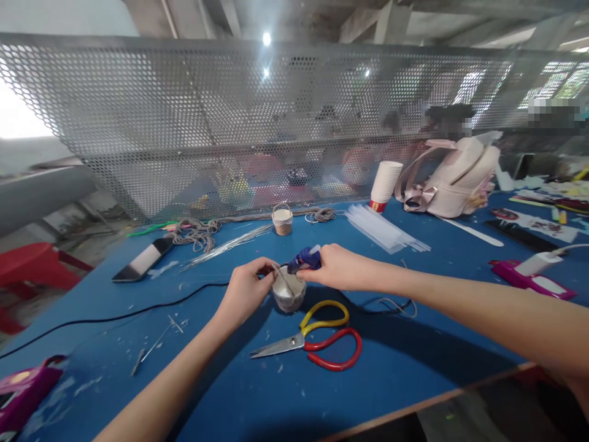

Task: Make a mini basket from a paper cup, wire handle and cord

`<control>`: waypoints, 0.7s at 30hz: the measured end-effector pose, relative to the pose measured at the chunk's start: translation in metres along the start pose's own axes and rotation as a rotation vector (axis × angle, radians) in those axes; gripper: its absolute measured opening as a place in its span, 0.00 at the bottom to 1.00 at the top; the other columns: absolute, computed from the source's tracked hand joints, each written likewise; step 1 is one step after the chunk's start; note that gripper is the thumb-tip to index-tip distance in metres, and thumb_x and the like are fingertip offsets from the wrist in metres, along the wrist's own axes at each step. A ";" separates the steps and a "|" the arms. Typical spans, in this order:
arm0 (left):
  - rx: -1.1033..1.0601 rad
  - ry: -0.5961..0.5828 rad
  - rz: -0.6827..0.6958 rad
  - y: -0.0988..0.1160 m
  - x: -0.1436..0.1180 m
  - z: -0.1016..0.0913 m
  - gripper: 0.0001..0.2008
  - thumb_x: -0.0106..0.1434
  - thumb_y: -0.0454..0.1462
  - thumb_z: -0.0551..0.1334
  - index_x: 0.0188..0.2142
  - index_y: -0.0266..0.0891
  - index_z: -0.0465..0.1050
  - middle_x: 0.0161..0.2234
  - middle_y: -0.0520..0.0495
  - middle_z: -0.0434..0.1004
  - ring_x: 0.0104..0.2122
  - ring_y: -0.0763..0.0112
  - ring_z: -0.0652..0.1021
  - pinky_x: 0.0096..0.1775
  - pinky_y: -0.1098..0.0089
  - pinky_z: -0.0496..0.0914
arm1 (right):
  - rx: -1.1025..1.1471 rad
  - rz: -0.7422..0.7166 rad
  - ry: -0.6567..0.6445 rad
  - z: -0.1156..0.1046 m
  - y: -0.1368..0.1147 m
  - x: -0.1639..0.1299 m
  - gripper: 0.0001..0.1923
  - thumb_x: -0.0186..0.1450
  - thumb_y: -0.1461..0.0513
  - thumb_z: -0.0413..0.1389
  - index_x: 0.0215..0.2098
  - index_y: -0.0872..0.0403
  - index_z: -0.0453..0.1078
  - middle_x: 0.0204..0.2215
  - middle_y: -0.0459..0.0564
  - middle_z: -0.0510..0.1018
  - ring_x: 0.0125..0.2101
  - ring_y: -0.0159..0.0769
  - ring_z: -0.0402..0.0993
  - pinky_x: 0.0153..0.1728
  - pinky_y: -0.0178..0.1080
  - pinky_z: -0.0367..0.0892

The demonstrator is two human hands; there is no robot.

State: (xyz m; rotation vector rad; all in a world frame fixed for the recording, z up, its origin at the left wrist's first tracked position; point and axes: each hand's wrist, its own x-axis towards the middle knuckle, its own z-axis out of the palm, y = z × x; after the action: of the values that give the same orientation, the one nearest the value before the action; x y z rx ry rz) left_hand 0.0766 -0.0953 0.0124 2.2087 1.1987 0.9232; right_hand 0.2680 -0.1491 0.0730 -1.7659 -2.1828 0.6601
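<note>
My right hand [338, 267] is wrapped round a blue hot glue gun [306, 259], whose nozzle points down at the rim of a small cup [289, 296] wound with pale cord. On the cup's left side, my left hand [251, 285] pinches a piece of grey twine [284, 277] that crosses the cup's opening. Just in front of the cup lie scissors [299, 341] with one yellow and one red handle, blades pointing left. Farther back stands a small finished-looking basket [282, 221] with a handle.
Behind are bundled grey cord [196, 233], thin wires [230, 245], translucent glue sticks [384, 230], stacked paper cups [386, 183] and a pale backpack [460, 178]. A black cable [138, 312] crosses the blue table leftward. Purple power strips [529, 279] lie at both sides. A perforated metal screen [184, 110] borders the back.
</note>
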 end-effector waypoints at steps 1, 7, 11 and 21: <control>0.001 -0.003 0.001 0.001 0.000 0.000 0.08 0.54 0.37 0.57 0.27 0.40 0.75 0.25 0.51 0.78 0.25 0.71 0.74 0.28 0.73 0.66 | 0.040 0.012 -0.021 -0.001 0.002 -0.002 0.14 0.60 0.54 0.51 0.26 0.55 0.70 0.18 0.46 0.68 0.18 0.29 0.60 0.18 0.33 0.54; 0.005 -0.031 -0.005 0.006 -0.001 -0.002 0.08 0.54 0.39 0.58 0.28 0.40 0.75 0.26 0.50 0.79 0.23 0.71 0.73 0.27 0.73 0.65 | 0.323 0.042 -0.080 -0.004 0.017 -0.015 0.15 0.61 0.53 0.51 0.28 0.56 0.67 0.17 0.43 0.67 0.10 0.23 0.58 0.13 0.31 0.56; -0.003 -0.057 -0.014 0.004 -0.001 -0.001 0.09 0.55 0.40 0.59 0.29 0.39 0.76 0.28 0.49 0.79 0.24 0.71 0.73 0.27 0.73 0.66 | 0.496 0.073 -0.011 0.003 0.027 -0.021 0.16 0.63 0.53 0.50 0.26 0.57 0.67 0.13 0.40 0.63 0.11 0.23 0.57 0.15 0.31 0.57; -0.013 -0.031 0.026 0.002 0.001 0.002 0.10 0.56 0.41 0.59 0.29 0.39 0.76 0.29 0.49 0.78 0.29 0.69 0.73 0.31 0.71 0.66 | 0.792 -0.001 0.324 0.065 0.038 0.007 0.12 0.55 0.58 0.58 0.34 0.55 0.62 0.22 0.42 0.68 0.16 0.27 0.63 0.17 0.32 0.63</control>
State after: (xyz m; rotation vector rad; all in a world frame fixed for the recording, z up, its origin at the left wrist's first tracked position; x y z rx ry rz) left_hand 0.0798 -0.0953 0.0127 2.2250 1.1501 0.9013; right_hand 0.2685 -0.1482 -0.0024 -1.3210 -1.4127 0.9797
